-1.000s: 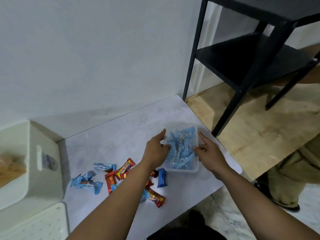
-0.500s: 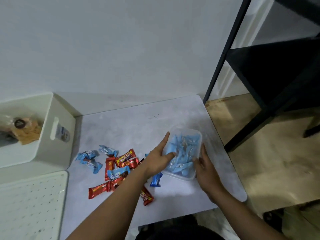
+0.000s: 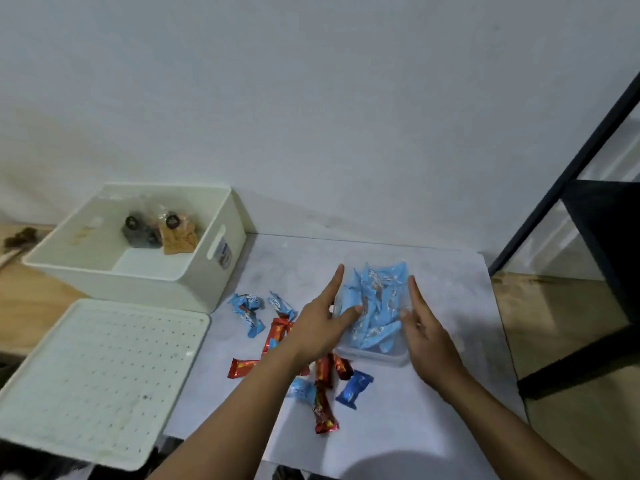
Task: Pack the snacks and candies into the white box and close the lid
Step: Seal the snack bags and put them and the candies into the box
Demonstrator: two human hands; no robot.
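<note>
From the head camera, your left hand (image 3: 322, 323) and right hand (image 3: 424, 327) flank the clear tub (image 3: 372, 355) of blue candies, fingers spread, gripping nothing yet. The white box (image 3: 194, 285) sits well apart to the left, lid (image 3: 97, 375) off. Lift unevenly and the open tub may spill.

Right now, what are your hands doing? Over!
Left hand and right hand open, flanking clear tub of blue candies. White box open, lid off beside it. Loose candies still on table.
</note>
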